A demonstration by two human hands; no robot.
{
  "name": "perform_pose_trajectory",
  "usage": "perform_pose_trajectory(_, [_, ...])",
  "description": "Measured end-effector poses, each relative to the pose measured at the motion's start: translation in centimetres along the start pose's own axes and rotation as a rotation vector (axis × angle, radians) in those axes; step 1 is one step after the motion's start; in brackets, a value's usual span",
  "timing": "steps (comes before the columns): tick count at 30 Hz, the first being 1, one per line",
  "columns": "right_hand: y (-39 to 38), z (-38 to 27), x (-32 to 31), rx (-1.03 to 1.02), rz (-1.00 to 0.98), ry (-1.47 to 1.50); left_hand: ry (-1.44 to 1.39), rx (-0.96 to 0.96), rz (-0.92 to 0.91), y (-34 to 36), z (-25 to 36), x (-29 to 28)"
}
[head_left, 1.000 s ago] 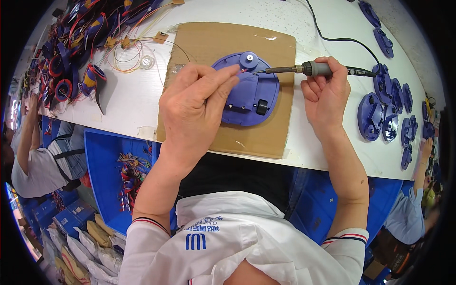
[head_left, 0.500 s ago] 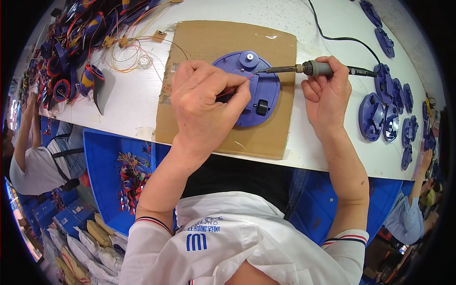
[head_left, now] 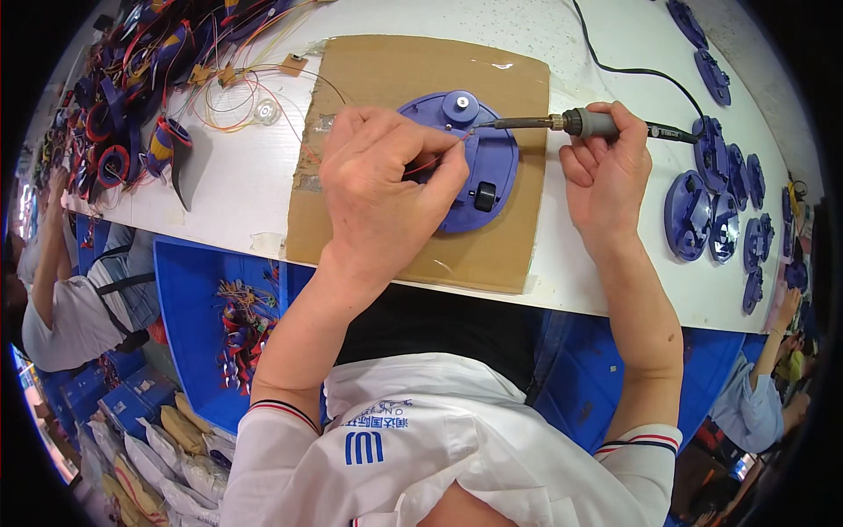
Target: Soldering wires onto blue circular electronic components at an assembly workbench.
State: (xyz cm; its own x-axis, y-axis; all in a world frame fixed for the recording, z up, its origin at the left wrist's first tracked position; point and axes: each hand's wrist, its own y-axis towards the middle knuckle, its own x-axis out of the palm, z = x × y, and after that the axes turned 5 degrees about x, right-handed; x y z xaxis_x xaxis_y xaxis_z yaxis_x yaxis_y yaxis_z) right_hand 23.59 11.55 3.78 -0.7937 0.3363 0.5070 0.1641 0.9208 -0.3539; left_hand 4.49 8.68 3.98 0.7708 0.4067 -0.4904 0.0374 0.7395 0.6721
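A purple oval plastic base (head_left: 496, 162) with a black wheel (head_left: 485, 197) lies on a brown cardboard sheet (head_left: 439, 63). Over its left side, my left hand (head_left: 378, 180) pinches a thin red wire (head_left: 425, 165) between thumb and forefinger, the wire's end near the middle of the base. My right hand (head_left: 610, 167) grips a soldering iron (head_left: 590, 123) by its grey handle. The iron's tip points left and reaches the wire end; whether it touches is too small to tell. My left hand covers the left part of the base.
Several similar purple bases (head_left: 688, 215) lie along the table's right side. Dark moulded parts with coloured wires (head_left: 162, 145) are heaped at the left. The iron's black cable (head_left: 615, 70) runs across the far right. Blue bins (head_left: 206, 334) stand below the front edge; other people sit at both sides.
My right hand and the iron have shifted very slightly right. My left hand still pinches the red wire, moved a touch, and the base stays in place.
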Motion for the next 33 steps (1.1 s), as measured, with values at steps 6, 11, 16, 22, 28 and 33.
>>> perform_pose_trajectory(6, [0.0, 0.13, -0.11, -0.004, -0.015, -0.018, -0.001, -0.005, -0.02, 0.12, 0.02, -0.02])
perform_pose_trajectory(11, [0.01, 0.05, -0.04, 0.009, -0.005, 0.01, -0.004, -0.007, -0.027, 0.15, -0.04, -0.04])
perform_pose_trajectory(16, [0.28, 0.02, -0.45, -0.005, -0.01, 0.013, -0.003, -0.006, -0.026, 0.21, -0.09, -0.04])
perform_pose_trajectory(22, [0.39, 0.01, -0.51, -0.009, -0.014, -0.001, 0.013, -0.002, -0.02, 0.22, -0.23, 0.08])
perform_pose_trajectory(28, [0.36, 0.0, -0.54, -0.017, -0.002, -0.011, 0.024, -0.002, -0.036, 0.23, -0.28, 0.07])
perform_pose_trajectory(33, [0.37, -0.02, -0.6, -0.007, -0.023, 0.006, 0.041, -0.007, -0.044, 0.25, -0.24, 0.03])
